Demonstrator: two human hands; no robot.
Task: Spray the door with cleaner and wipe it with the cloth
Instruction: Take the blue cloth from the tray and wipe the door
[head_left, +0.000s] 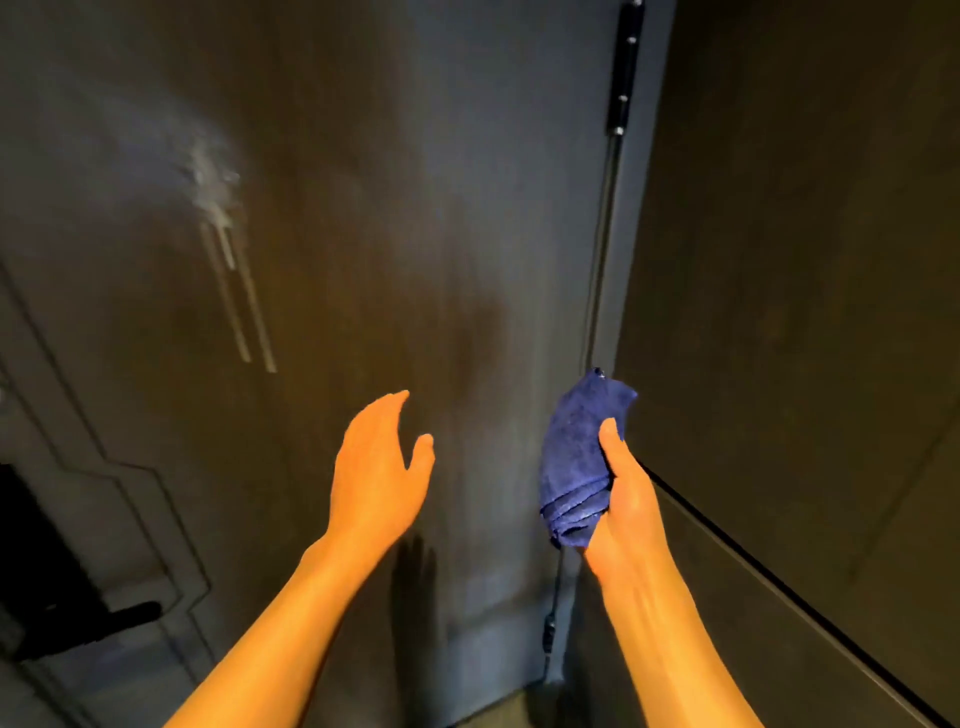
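A dark grey door (395, 197) fills the view ahead of me. A whitish patch of spray foam (213, 182) sits on its upper left, with thin streaks running down from it. My right hand (628, 499) is shut on a folded blue cloth (579, 457), held upright close to the door's hinge edge. My left hand (382, 473) is raised in front of the door's lower middle, fingers apart and holding nothing. No spray bottle is in view.
A black hinge (626, 67) runs along the door's right edge, and a second one (548, 629) sits lower down. A dark wall (810, 260) stands at the right. A black handle and lock plate (78, 618) are at the lower left.
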